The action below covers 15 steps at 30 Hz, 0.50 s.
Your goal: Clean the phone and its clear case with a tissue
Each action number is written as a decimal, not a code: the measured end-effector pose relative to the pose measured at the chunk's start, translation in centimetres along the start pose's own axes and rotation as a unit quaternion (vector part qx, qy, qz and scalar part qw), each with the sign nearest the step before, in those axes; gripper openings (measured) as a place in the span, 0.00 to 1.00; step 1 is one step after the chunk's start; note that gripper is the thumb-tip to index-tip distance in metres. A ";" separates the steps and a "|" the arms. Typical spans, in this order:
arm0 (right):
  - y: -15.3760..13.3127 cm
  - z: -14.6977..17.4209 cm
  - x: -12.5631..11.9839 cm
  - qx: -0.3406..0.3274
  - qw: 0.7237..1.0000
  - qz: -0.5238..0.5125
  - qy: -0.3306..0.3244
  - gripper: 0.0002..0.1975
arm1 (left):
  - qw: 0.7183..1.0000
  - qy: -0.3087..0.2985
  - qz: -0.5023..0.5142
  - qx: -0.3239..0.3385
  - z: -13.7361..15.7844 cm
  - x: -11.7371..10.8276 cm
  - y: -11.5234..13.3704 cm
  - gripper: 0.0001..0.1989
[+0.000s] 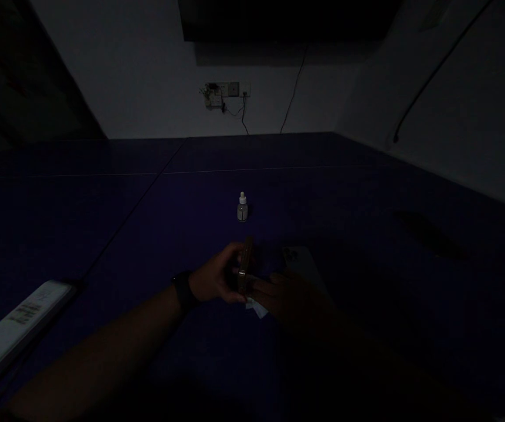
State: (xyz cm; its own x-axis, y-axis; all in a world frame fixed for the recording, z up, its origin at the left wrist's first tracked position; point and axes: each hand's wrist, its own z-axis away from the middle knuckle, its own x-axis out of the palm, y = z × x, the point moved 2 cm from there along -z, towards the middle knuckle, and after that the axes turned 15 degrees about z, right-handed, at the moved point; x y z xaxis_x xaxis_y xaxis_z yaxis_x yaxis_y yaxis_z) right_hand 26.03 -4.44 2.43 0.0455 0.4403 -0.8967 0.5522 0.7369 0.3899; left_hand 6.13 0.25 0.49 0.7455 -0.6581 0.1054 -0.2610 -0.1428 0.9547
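Observation:
Dim light covers everything. My left hand point(219, 275), with a dark watch on its wrist, grips a thin brownish thing point(246, 264) that looks like a phone case, held on edge. My right hand point(282, 293) presses a white wipe point(258, 308) against the near part of its right side. Beside and partly behind my right hand lies a pale phone point(305, 264), camera lenses up, on the dark blue-purple surface point(182, 223). Farther ahead stands a small clear dropper bottle point(242, 210) with a white top.
To the left lies a long white power strip point(23, 328). A dark flat shape point(428, 234) rests at the right. At the back, the wall carries sockets point(230, 91) with cords under a large black screen point(287, 20). A black cable point(437, 70) hangs on the right wall.

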 end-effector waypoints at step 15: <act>0.1 -0.4 -0.1 0.021 0.998 0.054 0.000 0.12 | 1.000 -0.006 -0.024 0.019 -0.1 -0.1 -0.4 0.47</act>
